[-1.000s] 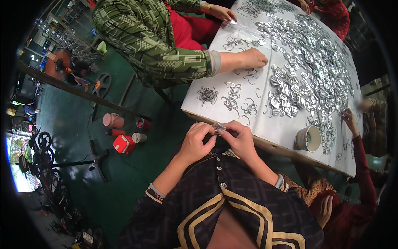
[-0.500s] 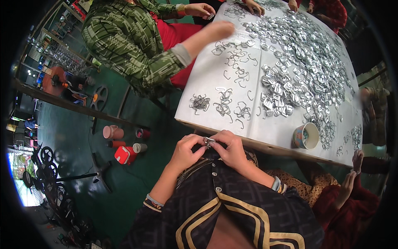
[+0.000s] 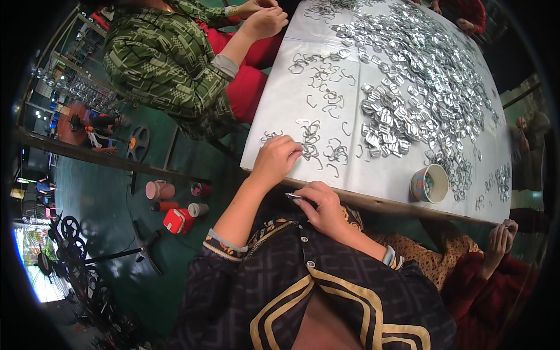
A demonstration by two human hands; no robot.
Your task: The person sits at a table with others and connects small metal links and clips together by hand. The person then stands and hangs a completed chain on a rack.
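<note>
My left hand reaches over the near left corner of the white-covered table, among bent wire pieces. Its thumb and fingers are pinched together; what they hold, if anything, is hidden. Close to my body, below the table edge, my right hand grips a small shiny metal buckle between thumb and forefinger. Loose wire pieces lie scattered up the left part of the table. To their right spreads a large heap of flat silvery metal buckles.
A paper cup with small things inside stands near the table's front edge. Co-workers sit at the left in a green patterned shirt and at the right in a red sleeve. Jugs and a red box stand on the floor.
My left hand has left the metal buckle and moved up and forward onto the wire pieces. My right hand keeps the buckle. The left co-worker's hands have come together off the table.
</note>
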